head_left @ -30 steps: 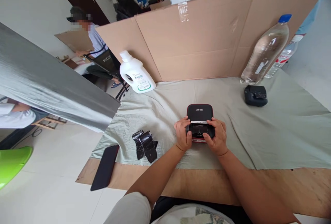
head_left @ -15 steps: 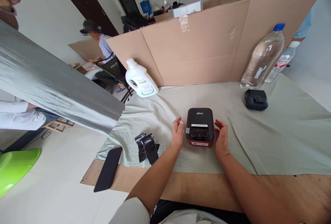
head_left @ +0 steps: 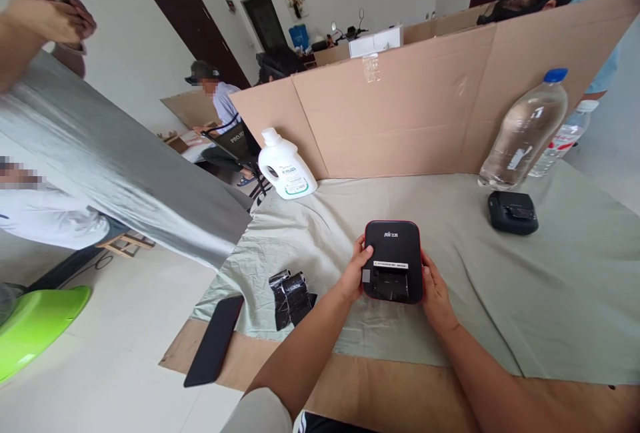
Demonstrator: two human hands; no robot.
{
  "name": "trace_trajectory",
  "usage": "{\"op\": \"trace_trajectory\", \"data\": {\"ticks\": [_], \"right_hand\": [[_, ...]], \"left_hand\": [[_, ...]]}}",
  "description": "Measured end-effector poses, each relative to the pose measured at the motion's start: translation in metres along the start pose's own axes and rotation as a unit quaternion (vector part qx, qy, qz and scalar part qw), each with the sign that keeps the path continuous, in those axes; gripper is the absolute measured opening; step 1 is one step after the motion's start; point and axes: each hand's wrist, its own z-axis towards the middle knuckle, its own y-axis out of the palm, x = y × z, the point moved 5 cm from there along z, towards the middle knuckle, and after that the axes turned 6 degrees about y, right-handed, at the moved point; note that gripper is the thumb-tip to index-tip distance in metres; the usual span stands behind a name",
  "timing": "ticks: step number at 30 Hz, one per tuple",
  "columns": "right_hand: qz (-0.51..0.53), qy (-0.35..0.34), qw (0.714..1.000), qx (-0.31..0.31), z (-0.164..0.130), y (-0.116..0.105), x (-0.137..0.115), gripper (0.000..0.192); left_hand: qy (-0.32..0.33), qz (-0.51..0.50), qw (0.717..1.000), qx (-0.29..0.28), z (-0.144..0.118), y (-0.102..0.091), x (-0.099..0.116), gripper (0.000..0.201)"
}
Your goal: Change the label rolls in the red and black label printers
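Observation:
Between my hands is a black and red label printer (head_left: 393,246), its dark slot and a white sticker strip facing up. My left hand (head_left: 356,273) grips its left side, with the thumb on the top edge. My right hand (head_left: 436,291) is pressed along the right side, fingers partly hidden behind the casing. The printer seems tipped a little toward me; whether its base is off the cloth I cannot tell. Left of my left forearm lie two rolls of shiny black film (head_left: 293,296), their loose ends spread on the cloth.
A black phone (head_left: 214,341) lies at the front left edge. A white jug (head_left: 287,166) stands at the back left, before a cardboard partition (head_left: 395,119). At the right are a large water bottle (head_left: 525,129), a smaller bottle (head_left: 563,143) and a small black device (head_left: 513,213). Other people sit nearby.
My hands have closed in from both sides and taken hold of the printer, which now appears tilted toward me. The camera view has shifted slightly.

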Motion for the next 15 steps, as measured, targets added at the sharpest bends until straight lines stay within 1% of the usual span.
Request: {"op": "trace_trajectory", "data": {"ticks": [3, 5, 8, 11, 13, 15], "right_hand": [[-0.035, -0.014, 0.998, -0.058, -0.004, 0.012, 0.006, 0.049], [-0.072, -0.018, 0.993, -0.092, -0.008, 0.021, 0.011, 0.052], [-0.134, -0.025, 0.984, -0.119, -0.014, 0.027, 0.016, 0.051], [-0.166, -0.016, 0.979, -0.115, -0.015, 0.026, 0.017, 0.046], [-0.188, -0.016, 0.975, -0.119, -0.014, 0.026, 0.015, 0.045], [-0.212, -0.037, 0.968, -0.131, -0.012, 0.027, 0.01, 0.043]], "left_hand": [[-0.054, -0.039, 0.998, 0.016, 0.018, -0.015, 0.009, 0.05], [-0.069, -0.038, 0.996, 0.029, 0.038, -0.028, 0.023, 0.044], [-0.076, -0.018, 0.995, 0.057, 0.078, -0.053, 0.054, 0.037], [-0.112, -0.016, 0.99, 0.089, 0.121, -0.085, 0.087, 0.034], [-0.099, -0.014, 0.988, 0.122, 0.146, -0.109, 0.112, 0.036], [-0.071, 0.004, 0.983, 0.171, 0.164, -0.133, 0.134, 0.035]]}}
